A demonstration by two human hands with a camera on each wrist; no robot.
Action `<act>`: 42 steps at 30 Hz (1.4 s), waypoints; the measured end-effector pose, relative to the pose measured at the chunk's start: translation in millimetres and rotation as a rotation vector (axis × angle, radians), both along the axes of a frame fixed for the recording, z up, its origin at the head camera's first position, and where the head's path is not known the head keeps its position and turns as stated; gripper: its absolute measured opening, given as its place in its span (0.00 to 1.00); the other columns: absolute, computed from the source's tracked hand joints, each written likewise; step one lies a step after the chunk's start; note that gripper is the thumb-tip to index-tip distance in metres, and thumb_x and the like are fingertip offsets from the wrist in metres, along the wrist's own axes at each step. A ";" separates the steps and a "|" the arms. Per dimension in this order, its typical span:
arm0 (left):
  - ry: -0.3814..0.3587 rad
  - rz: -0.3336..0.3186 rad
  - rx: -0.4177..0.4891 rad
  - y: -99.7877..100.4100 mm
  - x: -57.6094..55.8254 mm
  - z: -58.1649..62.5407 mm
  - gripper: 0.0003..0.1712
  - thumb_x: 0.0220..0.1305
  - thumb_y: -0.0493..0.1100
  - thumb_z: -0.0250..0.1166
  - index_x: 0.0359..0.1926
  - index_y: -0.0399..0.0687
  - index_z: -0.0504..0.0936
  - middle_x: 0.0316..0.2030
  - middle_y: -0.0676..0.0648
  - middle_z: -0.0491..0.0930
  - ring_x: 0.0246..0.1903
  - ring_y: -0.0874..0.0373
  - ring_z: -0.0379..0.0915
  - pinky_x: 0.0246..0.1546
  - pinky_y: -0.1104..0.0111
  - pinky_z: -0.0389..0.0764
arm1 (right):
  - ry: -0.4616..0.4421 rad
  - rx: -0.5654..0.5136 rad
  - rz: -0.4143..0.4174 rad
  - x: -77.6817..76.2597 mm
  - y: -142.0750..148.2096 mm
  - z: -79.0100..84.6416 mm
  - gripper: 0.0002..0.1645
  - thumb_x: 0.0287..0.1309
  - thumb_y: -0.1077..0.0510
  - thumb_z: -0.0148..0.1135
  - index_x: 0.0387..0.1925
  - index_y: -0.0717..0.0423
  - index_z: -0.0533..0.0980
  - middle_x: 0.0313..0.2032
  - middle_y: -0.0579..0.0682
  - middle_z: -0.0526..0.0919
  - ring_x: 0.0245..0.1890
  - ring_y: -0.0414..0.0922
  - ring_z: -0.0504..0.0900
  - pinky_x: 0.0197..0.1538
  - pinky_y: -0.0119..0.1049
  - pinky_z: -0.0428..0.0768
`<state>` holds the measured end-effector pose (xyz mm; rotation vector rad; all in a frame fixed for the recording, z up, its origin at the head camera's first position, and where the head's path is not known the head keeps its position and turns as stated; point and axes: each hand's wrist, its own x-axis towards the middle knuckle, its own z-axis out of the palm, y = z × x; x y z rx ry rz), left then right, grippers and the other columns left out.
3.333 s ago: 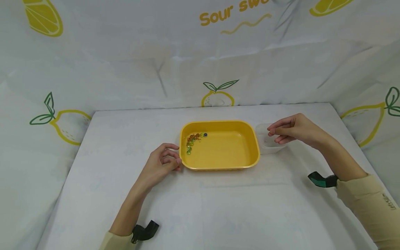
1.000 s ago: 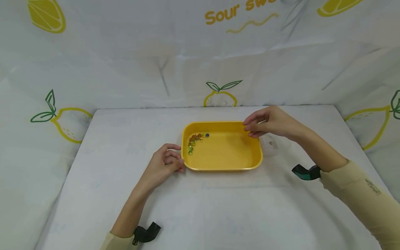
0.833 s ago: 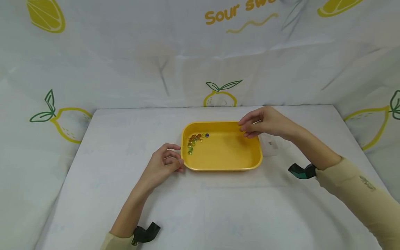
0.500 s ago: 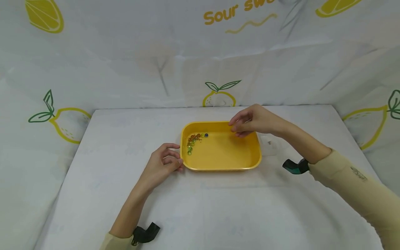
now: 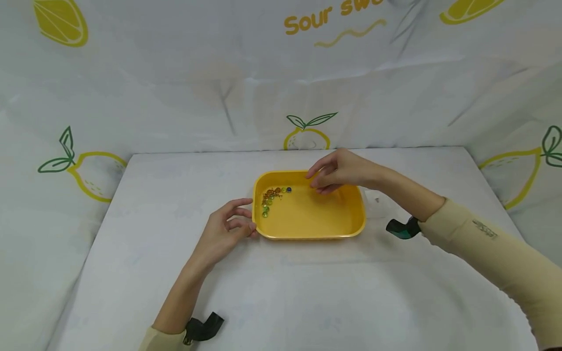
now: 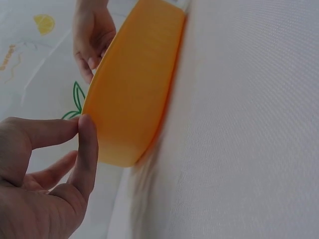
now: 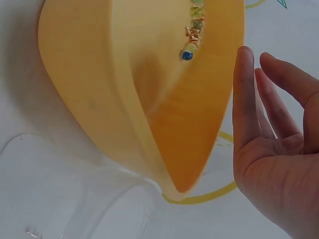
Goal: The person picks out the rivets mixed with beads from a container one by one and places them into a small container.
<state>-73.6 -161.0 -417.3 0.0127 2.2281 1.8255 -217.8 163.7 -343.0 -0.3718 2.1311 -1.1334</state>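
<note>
A yellow tray (image 5: 322, 214) sits on the white table. Along its left side lie small beads (image 5: 268, 197) in amber and green, with one dark blue bead (image 7: 187, 54) at the end of the row. My left hand (image 5: 223, 230) rests at the tray's left end, thumb and index fingertips touching the outside of its rim. Over the tray's far side hangs my right hand (image 5: 338, 171), fingers bent and fingertips slightly apart; no object shows between them. Beside the tray's right end stands a clear plastic container (image 5: 382, 207) with something tiny in it.
White cloth with printed lemons (image 5: 307, 139) hangs behind the table and at both sides. The white table top (image 5: 307, 297) extends in front of the tray. Both wrists carry dark camera mounts (image 5: 204, 326).
My right hand has moved left from over the clear container to over the tray's far side. My left hand stays at the tray's left end, and the beads look the same.
</note>
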 end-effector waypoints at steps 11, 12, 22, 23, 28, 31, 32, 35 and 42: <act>0.010 -0.008 -0.026 -1.9 -1.2 -2.1 0.37 0.68 0.31 0.70 0.75 0.51 0.73 0.56 0.40 0.80 0.44 0.47 0.91 0.46 0.75 0.89 | -0.034 0.006 0.051 -5.8 -18.4 -6.4 0.24 0.71 0.59 0.72 0.63 0.66 0.81 0.49 0.63 0.93 0.45 0.53 0.94 0.56 0.48 0.92; 0.010 -0.007 -0.028 -1.9 -1.3 -2.5 0.37 0.68 0.31 0.70 0.75 0.51 0.73 0.56 0.39 0.80 0.44 0.48 0.91 0.46 0.75 0.89 | -0.035 0.005 0.053 -6.0 -19.2 -7.1 0.24 0.71 0.59 0.72 0.63 0.66 0.81 0.49 0.62 0.93 0.44 0.52 0.95 0.56 0.48 0.92; 0.018 -0.010 -0.045 -2.2 -2.4 -1.7 0.37 0.68 0.31 0.71 0.76 0.50 0.72 0.57 0.38 0.80 0.43 0.53 0.90 0.45 0.75 0.88 | -0.069 -0.019 0.082 -5.3 -30.0 -12.8 0.25 0.70 0.59 0.72 0.63 0.67 0.82 0.48 0.62 0.93 0.44 0.50 0.95 0.56 0.48 0.92; 0.019 -0.008 -0.047 -2.4 -2.3 -1.5 0.37 0.68 0.31 0.71 0.76 0.50 0.72 0.57 0.38 0.80 0.43 0.54 0.90 0.45 0.75 0.89 | -0.070 -0.020 0.085 -5.1 -31.7 -13.5 0.24 0.70 0.59 0.72 0.63 0.67 0.82 0.48 0.62 0.93 0.45 0.51 0.95 0.56 0.48 0.92; 0.019 -0.009 -0.060 -3.5 -1.6 -2.0 0.38 0.68 0.31 0.71 0.76 0.49 0.72 0.56 0.39 0.80 0.43 0.54 0.90 0.45 0.76 0.88 | -0.074 -0.004 0.112 -3.4 -41.3 -17.0 0.23 0.71 0.59 0.71 0.63 0.66 0.82 0.48 0.63 0.93 0.46 0.52 0.95 0.55 0.48 0.92; 0.017 -0.009 -0.056 -3.5 -1.3 -2.4 0.37 0.69 0.32 0.71 0.76 0.50 0.72 0.56 0.39 0.80 0.44 0.53 0.90 0.45 0.76 0.88 | -0.088 0.001 0.129 -2.1 -46.5 -19.4 0.24 0.72 0.58 0.71 0.64 0.66 0.81 0.48 0.63 0.93 0.45 0.51 0.95 0.55 0.46 0.93; 0.015 -0.009 -0.053 -3.4 -1.4 -2.4 0.37 0.69 0.32 0.71 0.76 0.50 0.72 0.56 0.39 0.80 0.44 0.53 0.90 0.45 0.76 0.88 | -0.093 0.002 0.131 -1.8 -47.9 -20.2 0.25 0.72 0.58 0.71 0.64 0.66 0.81 0.48 0.62 0.93 0.45 0.50 0.95 0.55 0.46 0.93; 0.009 -0.010 -0.042 -2.6 -1.6 -1.9 0.37 0.69 0.32 0.71 0.76 0.51 0.72 0.56 0.39 0.80 0.44 0.53 0.90 0.45 0.75 0.89 | -0.095 0.008 0.129 -1.1 -50.8 -21.6 0.25 0.71 0.58 0.72 0.64 0.65 0.81 0.48 0.62 0.93 0.43 0.48 0.95 0.54 0.45 0.93; 0.002 -0.017 -0.035 -0.8 -1.6 -1.5 0.37 0.69 0.32 0.71 0.76 0.52 0.72 0.56 0.40 0.80 0.46 0.47 0.90 0.45 0.75 0.89 | -0.075 0.028 0.102 -0.2 -56.0 -24.6 0.23 0.69 0.60 0.72 0.62 0.63 0.83 0.49 0.63 0.93 0.40 0.43 0.94 0.54 0.46 0.93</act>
